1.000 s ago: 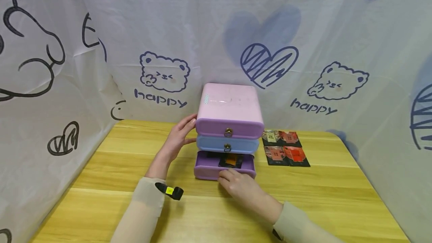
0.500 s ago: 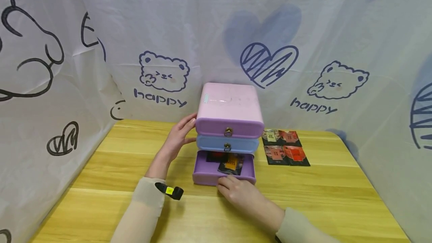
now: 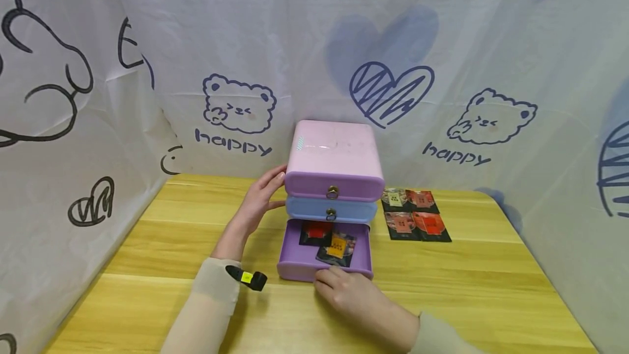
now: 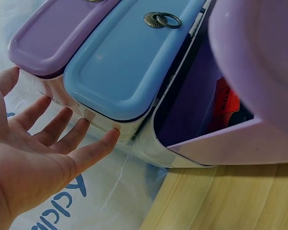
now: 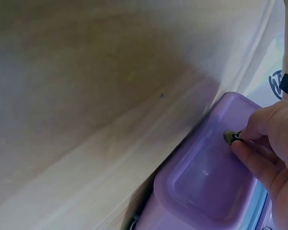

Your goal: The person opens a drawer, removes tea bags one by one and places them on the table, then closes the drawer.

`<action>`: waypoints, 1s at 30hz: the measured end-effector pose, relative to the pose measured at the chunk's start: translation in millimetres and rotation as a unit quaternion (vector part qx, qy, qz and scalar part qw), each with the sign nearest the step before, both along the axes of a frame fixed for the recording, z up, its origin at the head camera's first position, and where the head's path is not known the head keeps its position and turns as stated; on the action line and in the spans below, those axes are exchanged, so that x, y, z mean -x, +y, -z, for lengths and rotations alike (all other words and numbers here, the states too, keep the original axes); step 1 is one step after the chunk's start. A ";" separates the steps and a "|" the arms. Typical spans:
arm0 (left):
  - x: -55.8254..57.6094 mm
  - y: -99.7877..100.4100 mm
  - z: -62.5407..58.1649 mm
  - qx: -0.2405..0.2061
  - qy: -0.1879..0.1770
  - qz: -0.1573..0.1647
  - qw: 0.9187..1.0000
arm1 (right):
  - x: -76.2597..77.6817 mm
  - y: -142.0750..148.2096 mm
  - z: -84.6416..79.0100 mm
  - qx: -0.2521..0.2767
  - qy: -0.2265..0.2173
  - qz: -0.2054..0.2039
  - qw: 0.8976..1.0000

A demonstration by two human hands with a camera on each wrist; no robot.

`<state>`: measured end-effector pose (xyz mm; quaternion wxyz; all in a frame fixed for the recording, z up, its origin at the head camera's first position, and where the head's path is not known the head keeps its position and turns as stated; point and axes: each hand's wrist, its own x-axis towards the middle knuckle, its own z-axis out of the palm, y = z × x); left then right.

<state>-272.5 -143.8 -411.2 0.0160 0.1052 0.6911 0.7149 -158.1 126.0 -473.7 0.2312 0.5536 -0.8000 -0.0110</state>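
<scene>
A small chest of drawers stands against the backdrop, pink on top, with purple, blue and purple drawer fronts. Its bottom drawer is pulled out. Inside lie a black packet with a red label and, overlapping it, one with an orange label. My right hand pinches the ring pull of that drawer between thumb and fingers. Against the chest's left side rests my left hand, its fingers spread and extended, fingertips at the casing by the upper two drawers.
Several black packets with red and pale labels lie flat in a block on the wooden table, right of the chest. A white printed cloth hangs behind and at both sides. The blue drawer is closed.
My right hand has drawn the bottom drawer further out toward me, bringing the red-label packet and more of the orange-label packet into sight. My left hand has stayed on the chest's side.
</scene>
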 end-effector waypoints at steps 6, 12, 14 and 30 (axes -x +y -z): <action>0.4 -0.2 0.0 0.000 0.000 -0.001 1.000 | -2.4 1.3 0.1 0.003 0.006 -0.006 1.000; 0.2 0.0 -0.4 -0.004 -0.003 -0.001 1.000 | -2.5 1.6 0.5 -0.006 0.018 -0.012 1.000; -0.1 0.2 -0.6 -0.004 -0.004 -0.001 1.000 | -2.6 1.7 1.0 -0.009 0.023 -0.014 1.000; -0.9 0.2 -0.5 0.004 0.000 -0.003 1.000 | -3.8 3.2 -4.1 0.038 -0.029 -0.024 0.999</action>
